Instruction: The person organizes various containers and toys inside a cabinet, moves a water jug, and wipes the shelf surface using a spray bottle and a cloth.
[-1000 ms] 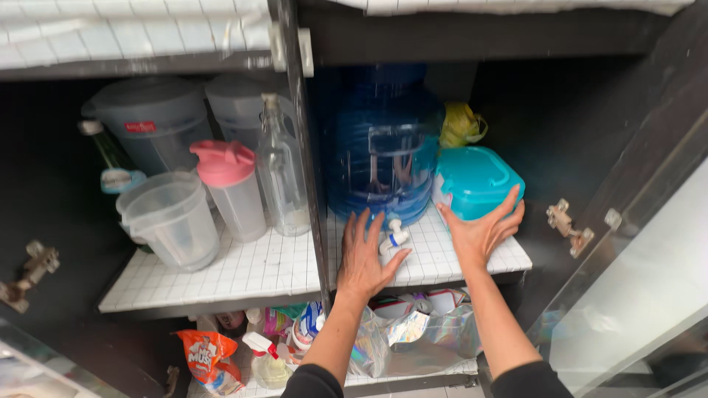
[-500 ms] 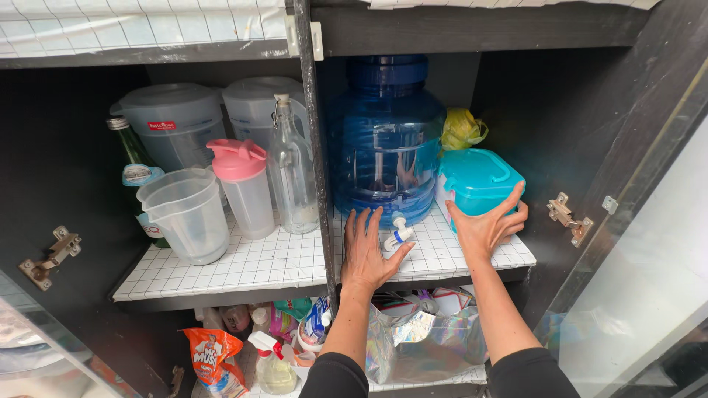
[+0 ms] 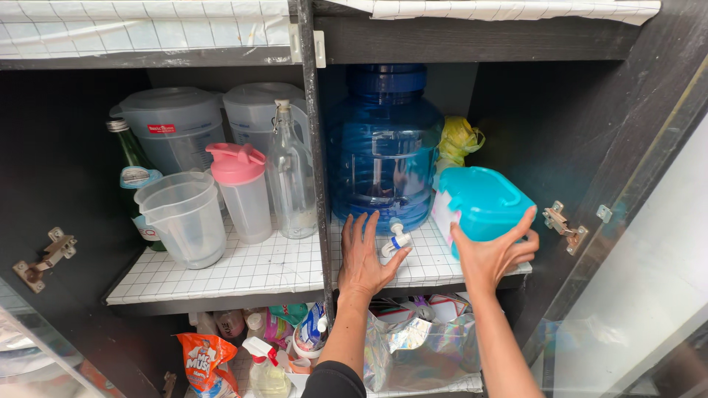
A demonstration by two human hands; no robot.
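While the left hand (image 3: 363, 258) lies flat and released on the tiled shelf (image 3: 258, 269), fingers spread and palm down, the right hand (image 3: 494, 254) is grasping the teal lidded box (image 3: 479, 203) from below and in front. The box is tilted, its near edge lifted off the shelf, and it sits at the right end of the shelf, just beside the big blue water jug (image 3: 383, 144). The right thumb presses on the box's white side and the fingers curl around its front right corner.

The left hand's fingertips come close to the base of the jug, and its thumb is just beside the jug's small white tap (image 3: 397, 237) (whether it touches the tap I cannot tell). A yellow plastic bag (image 3: 459, 138) is tucked behind the box, against the back of the cupboard.

Left of the dark centre post (image 3: 313, 155) stand a clear glass bottle (image 3: 291, 173), a shaker cup with a pink lid (image 3: 240, 191), a clear measuring jug (image 3: 184, 217), a green bottle (image 3: 136, 177) and two grey lidded pitchers (image 3: 173, 125) at the back. On the shelf below are a shiny silver bag (image 3: 417, 346), a spray bottle (image 3: 265, 365) and an orange packet (image 3: 203, 361).
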